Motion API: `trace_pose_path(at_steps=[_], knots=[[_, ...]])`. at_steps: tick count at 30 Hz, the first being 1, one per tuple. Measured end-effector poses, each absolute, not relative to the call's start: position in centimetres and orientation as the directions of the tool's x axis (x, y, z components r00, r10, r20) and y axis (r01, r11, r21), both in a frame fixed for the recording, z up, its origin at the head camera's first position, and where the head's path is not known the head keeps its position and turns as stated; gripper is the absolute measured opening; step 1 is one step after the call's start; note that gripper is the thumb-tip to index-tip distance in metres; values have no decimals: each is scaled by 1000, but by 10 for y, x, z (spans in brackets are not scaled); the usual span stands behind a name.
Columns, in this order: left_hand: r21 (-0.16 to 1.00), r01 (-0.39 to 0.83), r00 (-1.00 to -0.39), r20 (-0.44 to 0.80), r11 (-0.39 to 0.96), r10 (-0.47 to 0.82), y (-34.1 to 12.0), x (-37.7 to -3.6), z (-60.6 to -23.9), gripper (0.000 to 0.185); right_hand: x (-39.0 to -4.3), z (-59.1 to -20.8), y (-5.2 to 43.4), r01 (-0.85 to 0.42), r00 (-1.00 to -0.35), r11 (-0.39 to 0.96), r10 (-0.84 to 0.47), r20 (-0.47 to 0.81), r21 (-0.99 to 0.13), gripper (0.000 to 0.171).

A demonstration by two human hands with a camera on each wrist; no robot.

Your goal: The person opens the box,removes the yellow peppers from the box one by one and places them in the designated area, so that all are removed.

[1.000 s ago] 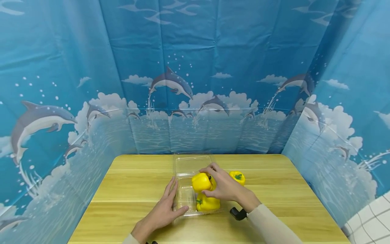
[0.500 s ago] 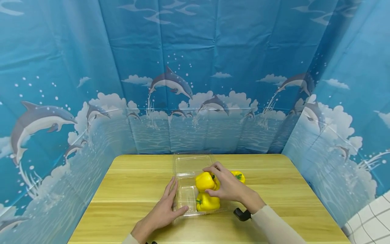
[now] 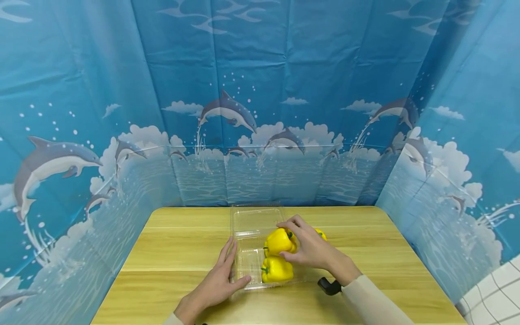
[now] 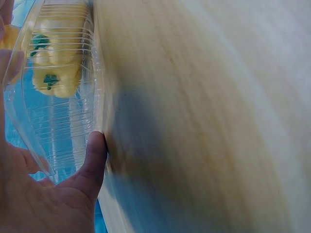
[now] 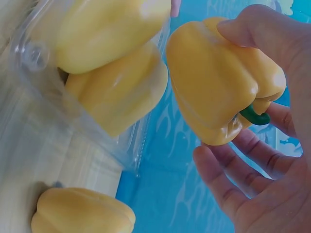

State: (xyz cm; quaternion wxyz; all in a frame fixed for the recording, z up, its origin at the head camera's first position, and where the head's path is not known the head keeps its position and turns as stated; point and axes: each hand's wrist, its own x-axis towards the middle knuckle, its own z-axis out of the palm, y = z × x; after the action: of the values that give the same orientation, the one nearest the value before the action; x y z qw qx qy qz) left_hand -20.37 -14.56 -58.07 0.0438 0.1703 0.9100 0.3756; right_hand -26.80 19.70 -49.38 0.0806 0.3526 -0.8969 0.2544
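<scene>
right wrist view: held pepper (image 5: 211, 80), raised above the clear box (image 3: 248, 265).
right hand (image 3: 312, 246): thumb and fingers clamped round that pepper.
pepper handling: likely light, firm, slick (artificial or real, cannot tell); best gripped across its broad sides.
left hand (image 3: 215, 282): extended, grasping nothing, against the box's left edge.
table (image 3: 174, 253): loose pepper (image 5: 82, 213) beside the box.

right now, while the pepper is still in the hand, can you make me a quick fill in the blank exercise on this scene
The right grip holds a yellow pepper whose stem is ____ in colour.
The lid of the clear container is not closed but ____.
The grip that rests against the container and holds no pepper is the ____ one.
In the right wrist view, the count of loose peppers on the table is ____.

Missing words: green, open, left, one.
</scene>
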Motion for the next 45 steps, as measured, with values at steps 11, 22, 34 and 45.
trace_pose_path(at_steps=[11, 22, 34, 45], knots=[[687, 287, -936, 54, 668, 347, -146, -203, -580, 115, -268, -491, 209, -651, -759, 646, -569, 318, -399, 70], [684, 292, -937, 64, 669, 343, -147, -202, -579, 115, -270, -490, 226, -647, -762, 656, -546, 348, -388, 69], [686, 297, -932, 55, 665, 359, -146, -202, -580, 114, -266, -493, 246, -625, -779, 682, -517, 355, -381, 70], [677, 297, -929, 41, 674, 368, -147, -202, -579, 114, -266, -494, 262, -603, -791, 717, -483, 375, -350, 74]])
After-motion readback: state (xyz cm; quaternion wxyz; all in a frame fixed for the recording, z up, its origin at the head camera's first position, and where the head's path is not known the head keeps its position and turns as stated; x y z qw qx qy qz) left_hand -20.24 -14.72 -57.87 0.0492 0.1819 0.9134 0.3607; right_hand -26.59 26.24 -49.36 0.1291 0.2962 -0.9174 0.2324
